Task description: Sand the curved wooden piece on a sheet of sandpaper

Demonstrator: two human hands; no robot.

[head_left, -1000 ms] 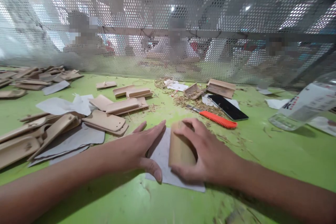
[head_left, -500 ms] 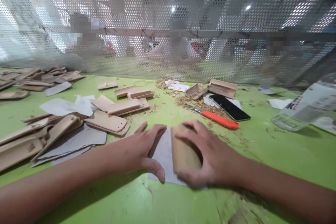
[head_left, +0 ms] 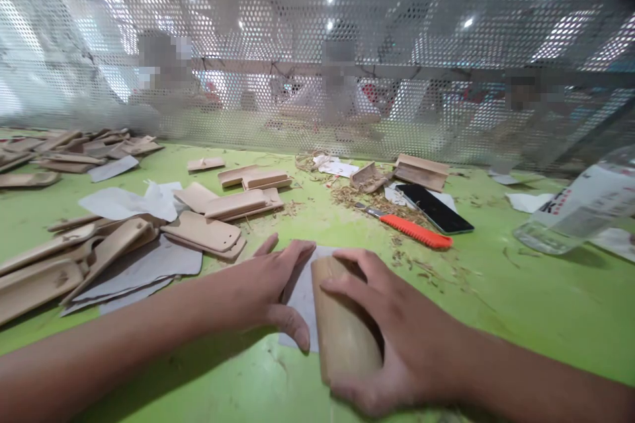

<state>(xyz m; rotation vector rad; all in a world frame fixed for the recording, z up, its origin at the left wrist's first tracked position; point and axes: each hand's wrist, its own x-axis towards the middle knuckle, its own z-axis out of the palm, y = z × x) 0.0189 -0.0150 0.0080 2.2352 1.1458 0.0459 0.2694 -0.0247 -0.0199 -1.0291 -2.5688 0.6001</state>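
2 bare hands low over the green table [head_left: 238,383], with 1 greyish sheet [head_left: 302,294] between, toward 6 o'clock. Left hand [head_left: 270,287] at 7 o'clock, palm down, fingers and thumb spread apart across the sheet's left side. Right hand [head_left: 399,327] at 5 o'clock, arched over the wooden piece [head_left: 342,327] and pinching lengthwise, thumb at the near end, fingers at and over the far end. Wooden piece itself just past 6 o'clock, partly on the sheet, near end jutting beyond the paper's near edge. For good work here, by judgement: pin the sheet flat with the left palm; press evenly from end to end, against any rocking; keep the left thumb, now just beside the piece's left edge, out of harm; better to place the near end fully over paper. As for looks: pale yellow-tan, rounded side up, much like split bamboo, with a soft sheen and a nearly straight left edge; right side mostly hidden under the hand, underside impossible to judge. At 4 o'clock, beyond the right hand, an orange-handled knife [head_left: 417,231].
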